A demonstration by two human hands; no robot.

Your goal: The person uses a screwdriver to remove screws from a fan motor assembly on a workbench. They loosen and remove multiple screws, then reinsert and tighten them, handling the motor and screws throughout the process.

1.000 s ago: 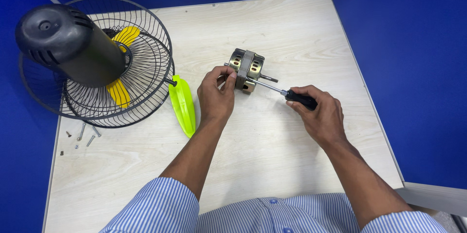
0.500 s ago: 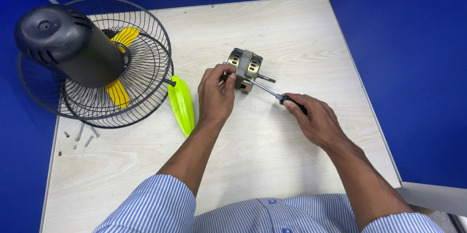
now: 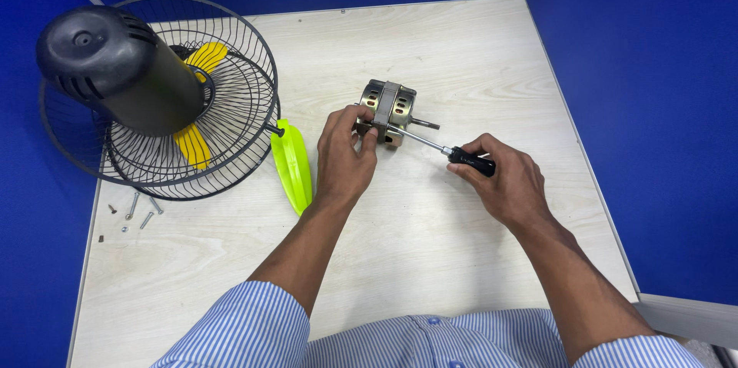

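**A:** Motor core (image 3: 389, 109) sits mid-table, just right of the loose green blade (image 3: 292, 164). Left hand (image 3: 344, 160) is clamped on its near end, fingers wrapped over the casing.

**B:** Right hand?

**A:** Right hand (image 3: 509, 184) closed round the black handle of the screwdriver (image 3: 446, 151). Shaft runs up-left, tip at the motor's lower right corner, next to the left fingertips. Can't see the screw head itself, it's hidden.

**B:** Anything different from a second ago?

**A:** Small shift. Driver handle sat a bit higher and further out then; now the shaft lies lower and the right hand is pulled in nearer the body. Motor hasn't moved, left grip unchanged. My read: he's settled the tip in and is working a fastener, not repositioning.

**B:** Rest of the bench?

**A:** Fan guard (image 3: 192, 99) with yellow blades and black housing (image 3: 115, 68) at left, well apart. Loose screws (image 3: 138, 210) near its front edge.
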